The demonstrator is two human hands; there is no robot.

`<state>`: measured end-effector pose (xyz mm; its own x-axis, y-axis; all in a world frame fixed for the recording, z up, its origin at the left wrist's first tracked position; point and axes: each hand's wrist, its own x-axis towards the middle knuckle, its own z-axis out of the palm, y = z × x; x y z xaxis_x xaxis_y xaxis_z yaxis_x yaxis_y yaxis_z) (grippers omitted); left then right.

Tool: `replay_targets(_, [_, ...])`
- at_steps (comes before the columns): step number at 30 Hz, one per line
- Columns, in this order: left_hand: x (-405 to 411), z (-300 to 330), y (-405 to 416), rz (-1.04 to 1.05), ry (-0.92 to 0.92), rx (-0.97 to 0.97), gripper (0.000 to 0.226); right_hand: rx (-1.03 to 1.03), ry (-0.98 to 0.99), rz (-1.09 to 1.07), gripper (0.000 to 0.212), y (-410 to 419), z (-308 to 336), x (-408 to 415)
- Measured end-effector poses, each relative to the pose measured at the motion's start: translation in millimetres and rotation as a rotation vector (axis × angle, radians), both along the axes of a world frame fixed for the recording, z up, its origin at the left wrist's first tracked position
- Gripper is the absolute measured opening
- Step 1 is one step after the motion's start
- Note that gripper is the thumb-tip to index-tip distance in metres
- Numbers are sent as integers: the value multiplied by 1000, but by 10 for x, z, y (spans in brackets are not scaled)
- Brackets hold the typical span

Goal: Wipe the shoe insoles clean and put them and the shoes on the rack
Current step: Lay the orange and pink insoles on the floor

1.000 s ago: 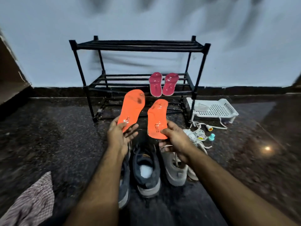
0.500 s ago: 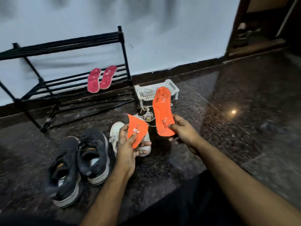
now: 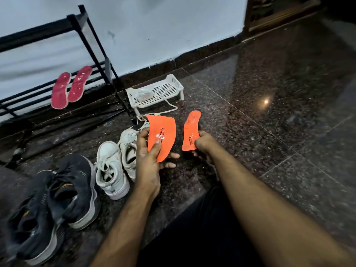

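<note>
My left hand (image 3: 149, 160) grips the heel end of one orange insole (image 3: 163, 132), which is bent over at its far end. Another orange insole (image 3: 190, 128) is held by its heel in my right hand (image 3: 204, 146), curving up and away. Both hang over the dark floor, right of the shoes. A pair of white sneakers (image 3: 113, 166) stands just left of my left hand. Dark sneakers (image 3: 55, 205) lie at the lower left. Two red insoles (image 3: 70, 87) rest on the middle shelf of the black rack (image 3: 96, 54).
A white plastic basket (image 3: 156, 91) stands on the floor beside the rack's right leg, with loose white laces (image 3: 169, 106) trailing in front of it. Polished dark granite floor (image 3: 269, 112) spreads to the right. A doorway (image 3: 279, 14) is at the back right.
My view has swung right, away from the rack. Both hands carried the orange insoles lower and to the right of the shoes. The left insole is now bent.
</note>
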<state>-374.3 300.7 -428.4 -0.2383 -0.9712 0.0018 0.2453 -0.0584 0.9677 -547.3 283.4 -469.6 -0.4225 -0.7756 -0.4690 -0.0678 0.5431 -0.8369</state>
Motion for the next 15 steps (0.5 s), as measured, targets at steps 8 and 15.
replay_targets(8, [-97, -581, -10, 31, -170, 132, 34, 397, 550, 79, 58, -95, -121, -144])
replay_targets(15, [-137, -1083, 116, 123, -271, 329, 32, 209, 508, 240, 45, -227, -210, 356])
